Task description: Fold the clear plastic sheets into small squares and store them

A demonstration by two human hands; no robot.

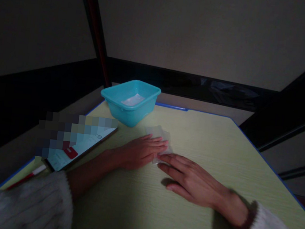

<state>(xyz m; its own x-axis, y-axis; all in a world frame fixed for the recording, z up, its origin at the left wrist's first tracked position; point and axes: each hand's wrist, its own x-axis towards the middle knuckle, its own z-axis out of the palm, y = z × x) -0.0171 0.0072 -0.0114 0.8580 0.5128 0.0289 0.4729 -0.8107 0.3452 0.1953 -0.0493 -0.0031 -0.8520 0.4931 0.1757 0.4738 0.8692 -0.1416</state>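
A thin, see-through plastic bag or sheet lies flat on the yellow table. My left hand rests on it, palm down, with the fingers stretched out across its middle. From the right, my right hand reaches to its near edge, the fingertips touching it and the thumb held apart. Both hands hide part of the plastic, so its full shape cannot be made out. Neither hand grips anything.
A turquoise plastic basket with a whitish sheet or packet inside stands at the back left. A lit tablet or phone, partly blurred, lies left of my forearm, near a red and white pen. Blue edging borders the table.
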